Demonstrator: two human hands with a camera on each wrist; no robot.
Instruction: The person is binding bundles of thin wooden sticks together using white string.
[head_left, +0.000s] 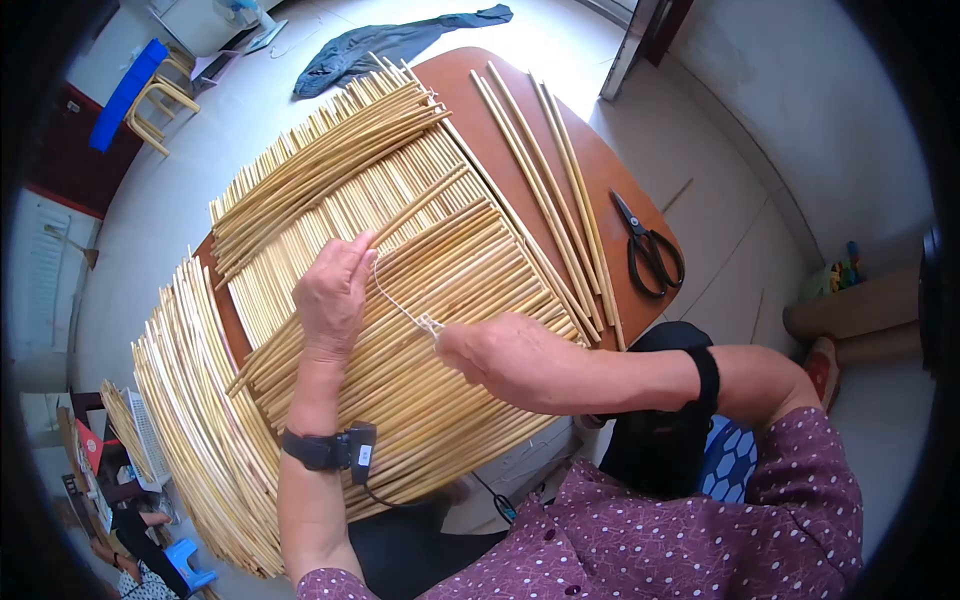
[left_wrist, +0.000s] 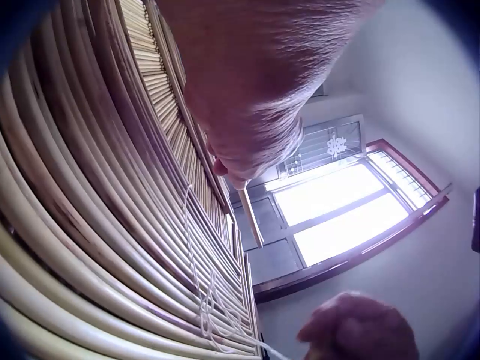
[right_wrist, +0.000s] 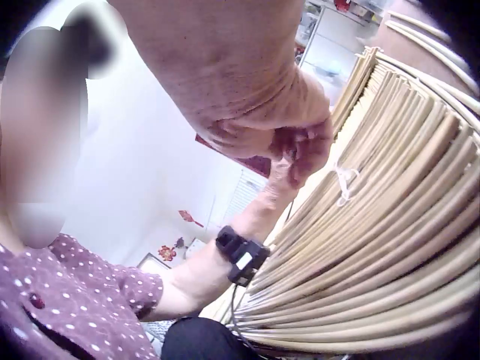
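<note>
Head view facing down, wrist views close — all sharing sticks [head_left: 475,285]

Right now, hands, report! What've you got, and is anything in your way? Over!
Left hand holding cane. Right hand gripping white string. Nothing blocking; scissors off to the right.

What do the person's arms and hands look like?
Purple sleeves have white dots. A black strap on the left forearm carries a black box with cable and white label; a black band circles the right forearm. Left hand and right hand wear no gloves.
</note>
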